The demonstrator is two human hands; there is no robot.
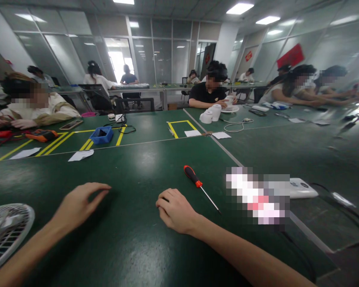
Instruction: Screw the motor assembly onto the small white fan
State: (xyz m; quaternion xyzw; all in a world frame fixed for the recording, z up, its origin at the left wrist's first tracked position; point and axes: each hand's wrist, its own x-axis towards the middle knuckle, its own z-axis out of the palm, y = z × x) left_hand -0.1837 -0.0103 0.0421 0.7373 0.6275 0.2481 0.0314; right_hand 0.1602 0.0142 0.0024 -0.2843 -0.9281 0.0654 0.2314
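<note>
My left hand rests flat on the green table, fingers stretched forward and slightly apart, holding nothing. My right hand lies on the table near the middle with its fingers curled under; a small dark thing seems pinched at the fingertips, too small to name. A red-handled screwdriver lies just to the right of my right hand, its tip pointing toward me. A white fan grille sits at the lower left, beside my left forearm.
A white device with a black cable lies at the right. A blue tray, paper slips, yellow tape lines and white rolls lie farther back. Several people sit working around the far tables.
</note>
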